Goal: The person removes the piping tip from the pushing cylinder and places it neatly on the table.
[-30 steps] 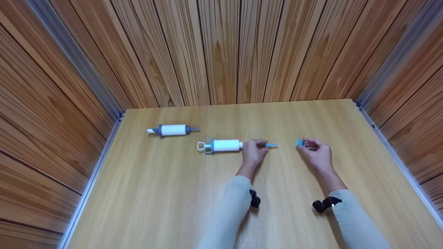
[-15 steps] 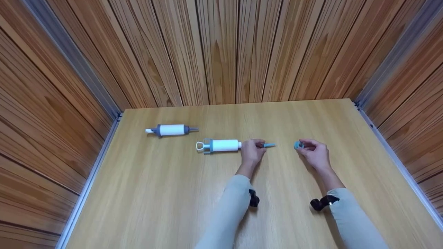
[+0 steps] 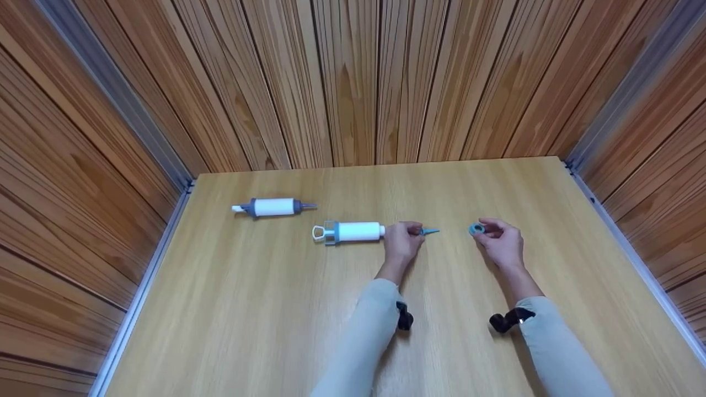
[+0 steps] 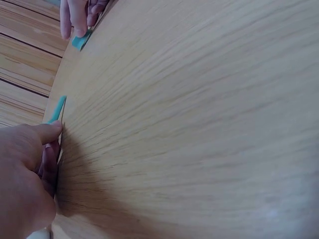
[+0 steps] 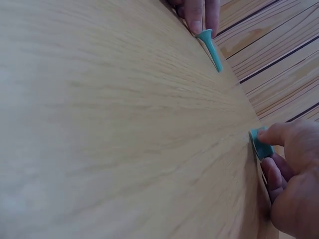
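My left hand (image 3: pixel 402 241) pinches the wide end of a small teal tapered nozzle (image 3: pixel 431 231), whose thin tip points right, low over the table. In the right wrist view the flared end of the nozzle (image 5: pixel 211 50) shows at the fingertips. My right hand (image 3: pixel 504 242) pinches a teal ring-shaped cap (image 3: pixel 476 229) between thumb and fingers, its round opening visible in the head view. Just left of my left hand lies a white tube (image 3: pixel 359 231) with a light blue flanged end and a white loop handle (image 3: pixel 319 233); its right end is partly hidden by the hand.
Farther back on the left lies a second white tube (image 3: pixel 274 207) with dark grey-blue ends and a thin nozzle. Wood-plank walls (image 3: pixel 358 82) enclose the wooden table (image 3: pixel 248 309) at the back and sides, with metal rails along the edges.
My right hand has turned the ring-shaped cap so that its opening faces the head camera more. The nozzle has tilted slightly in my left hand, which stays almost in place.
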The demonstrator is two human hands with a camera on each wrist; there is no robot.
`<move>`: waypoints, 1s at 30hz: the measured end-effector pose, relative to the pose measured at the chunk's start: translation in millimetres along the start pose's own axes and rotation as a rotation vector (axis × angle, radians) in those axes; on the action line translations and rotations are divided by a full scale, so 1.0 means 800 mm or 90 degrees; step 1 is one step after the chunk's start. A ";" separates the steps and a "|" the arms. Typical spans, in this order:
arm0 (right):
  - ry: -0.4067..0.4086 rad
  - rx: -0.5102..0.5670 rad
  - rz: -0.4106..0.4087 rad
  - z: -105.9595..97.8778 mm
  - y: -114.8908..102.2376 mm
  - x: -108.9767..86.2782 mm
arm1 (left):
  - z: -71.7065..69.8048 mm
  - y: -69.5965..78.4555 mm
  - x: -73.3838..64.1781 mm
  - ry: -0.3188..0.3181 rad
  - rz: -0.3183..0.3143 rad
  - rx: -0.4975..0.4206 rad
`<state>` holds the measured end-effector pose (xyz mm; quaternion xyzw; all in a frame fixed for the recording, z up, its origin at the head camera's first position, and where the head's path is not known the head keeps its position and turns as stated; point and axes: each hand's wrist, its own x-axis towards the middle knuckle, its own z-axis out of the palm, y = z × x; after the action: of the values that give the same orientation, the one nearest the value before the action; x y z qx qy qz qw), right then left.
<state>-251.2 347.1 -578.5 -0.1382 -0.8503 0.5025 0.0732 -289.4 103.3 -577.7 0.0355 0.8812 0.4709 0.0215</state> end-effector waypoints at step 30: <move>0.023 0.024 0.008 0.007 0.002 0.003 | -0.003 0.000 -0.002 -0.038 -0.035 -0.072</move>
<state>-254.4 343.9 -582.2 -0.1510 -0.8384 0.5162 0.0880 -288.0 101.2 -576.4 0.0240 0.8528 0.5178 0.0631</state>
